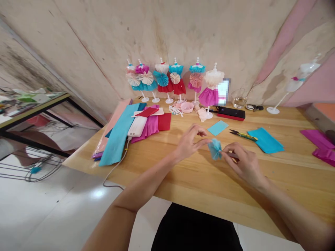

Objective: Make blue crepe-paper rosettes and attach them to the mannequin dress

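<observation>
Tabletop of pale wood spreads wide, its near edge passing under both forearms, with open wood around the hands and toward the right. Left hand and right hand stand close together, fingers half curled, pinching one pleated turquoise paper rosette between them above the wood. Just beyond lie one pair of yellow-handled thread snips and two cut turquoise paper pieces. Six paper-dressed miniature mannequins line the back edge; one white power bank sits on paper stacks at left.
</observation>
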A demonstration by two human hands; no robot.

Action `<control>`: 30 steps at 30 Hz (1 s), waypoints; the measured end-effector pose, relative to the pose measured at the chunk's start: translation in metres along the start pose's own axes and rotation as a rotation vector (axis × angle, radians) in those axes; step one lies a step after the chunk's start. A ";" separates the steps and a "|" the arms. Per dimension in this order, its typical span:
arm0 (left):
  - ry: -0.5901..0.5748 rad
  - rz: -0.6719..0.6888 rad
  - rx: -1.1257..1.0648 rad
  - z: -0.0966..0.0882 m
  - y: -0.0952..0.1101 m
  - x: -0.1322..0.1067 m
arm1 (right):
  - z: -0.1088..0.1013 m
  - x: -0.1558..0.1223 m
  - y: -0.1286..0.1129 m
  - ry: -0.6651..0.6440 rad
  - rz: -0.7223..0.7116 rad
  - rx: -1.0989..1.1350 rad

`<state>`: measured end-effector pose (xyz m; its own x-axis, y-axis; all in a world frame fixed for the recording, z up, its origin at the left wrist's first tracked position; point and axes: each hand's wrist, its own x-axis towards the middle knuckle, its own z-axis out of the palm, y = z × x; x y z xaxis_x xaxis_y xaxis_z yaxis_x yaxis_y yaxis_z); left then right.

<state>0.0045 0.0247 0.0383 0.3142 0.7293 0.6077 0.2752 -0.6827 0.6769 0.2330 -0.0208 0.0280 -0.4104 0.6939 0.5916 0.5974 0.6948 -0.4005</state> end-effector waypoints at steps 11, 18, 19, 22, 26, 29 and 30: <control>-0.008 0.150 0.512 0.034 0.005 -0.024 | 0.008 0.001 -0.006 0.077 0.357 0.209; -0.057 0.237 0.603 0.032 0.005 -0.023 | 0.012 0.003 -0.010 0.046 0.339 0.307; -0.058 0.252 0.615 0.031 0.005 -0.022 | 0.012 0.003 -0.009 0.051 0.328 0.303; -0.039 0.268 0.647 0.032 0.006 -0.022 | 0.013 0.004 -0.007 0.056 0.367 0.285; -0.034 0.267 0.679 0.033 0.005 -0.021 | 0.011 0.005 -0.005 0.009 0.454 0.283; -0.016 0.281 0.695 0.034 0.006 -0.021 | 0.010 0.006 -0.004 -0.015 0.499 0.328; 0.000 0.295 0.703 0.035 0.006 -0.021 | 0.009 0.006 -0.004 -0.016 0.521 0.353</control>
<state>0.0311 0.0042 0.0150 0.4648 0.5123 0.7222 0.6936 -0.7177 0.0628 0.2214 -0.0178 0.0269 -0.1383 0.9590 0.2472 0.4590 0.2832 -0.8421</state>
